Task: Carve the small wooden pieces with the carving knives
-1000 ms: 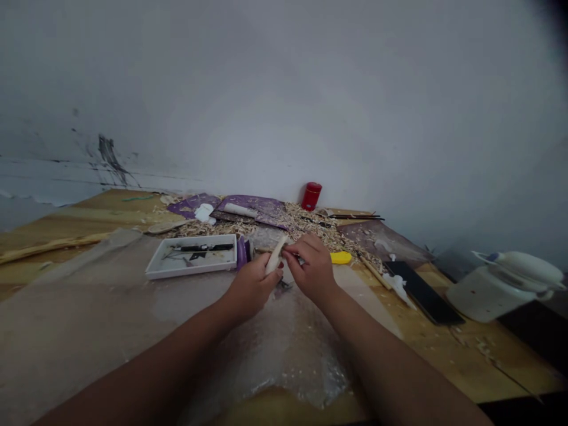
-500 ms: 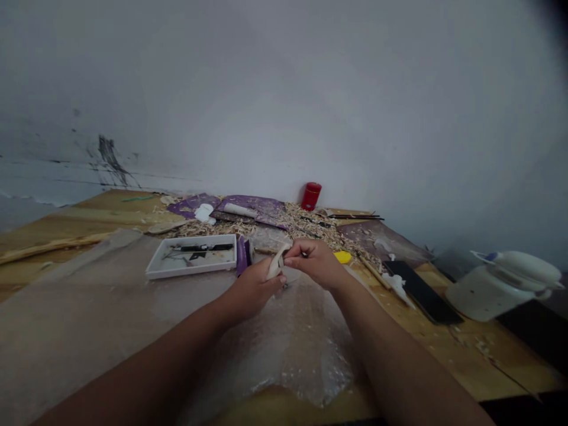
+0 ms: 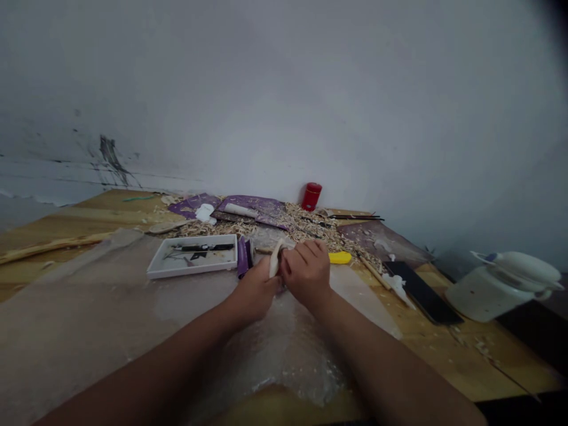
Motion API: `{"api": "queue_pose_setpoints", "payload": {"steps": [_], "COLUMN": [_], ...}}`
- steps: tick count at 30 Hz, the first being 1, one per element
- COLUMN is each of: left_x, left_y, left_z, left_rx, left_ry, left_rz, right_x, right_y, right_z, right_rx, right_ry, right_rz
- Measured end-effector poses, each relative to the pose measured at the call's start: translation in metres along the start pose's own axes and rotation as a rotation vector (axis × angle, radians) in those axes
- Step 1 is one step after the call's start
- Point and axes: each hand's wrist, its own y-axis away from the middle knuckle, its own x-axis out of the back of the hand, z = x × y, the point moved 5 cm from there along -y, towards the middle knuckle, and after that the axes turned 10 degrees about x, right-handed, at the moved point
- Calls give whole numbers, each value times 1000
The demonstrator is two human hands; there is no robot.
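one pale carving (image 3: 276, 259) gripped by left hand (image 3: 252, 294), right hand (image 3: 307, 273), white tray (image 3: 191, 273) just beside

Your left forearm (image 3: 164, 349) and right forearm (image 3: 377, 349), bare and smooth, taper to your broad-backed left hand (image 3: 252, 296) and right hand (image 3: 307, 273).

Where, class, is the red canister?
In the head view, the red canister stands at the far edge of the wooden table against the wall, behind the wood shavings, right of the purple sheet.
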Motion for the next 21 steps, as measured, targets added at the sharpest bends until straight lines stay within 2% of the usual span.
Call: {"api": "queue_pose_setpoints", "payload": {"steps": [2, 4, 11, 15, 18, 21], "left_x": [0, 0, 0, -2, -3, -3], "left_y": [1, 1, 3, 6, 6, 3], "left_z": [0, -2, -3, 2, 3, 1], "left_rx": [82, 138, 198, 202, 203, 201], "left_ry": [81, 128, 90, 132, 130, 104], "left_rz": [-16, -25, -33, -91, -114, -104], "right_x": [-2, -6, -27, -30, -31, -28], "right_y": [1, 1, 6, 8, 8, 5], "right_z": [1, 6, 34, 38, 38, 34], "right_rx": [-7, -59, -582, -670, -614, -488], "right_ry": [-11, -116, -909, -1223, -1181, -846], "right_rz": [12, 11, -123, -192, -239, -232]}}
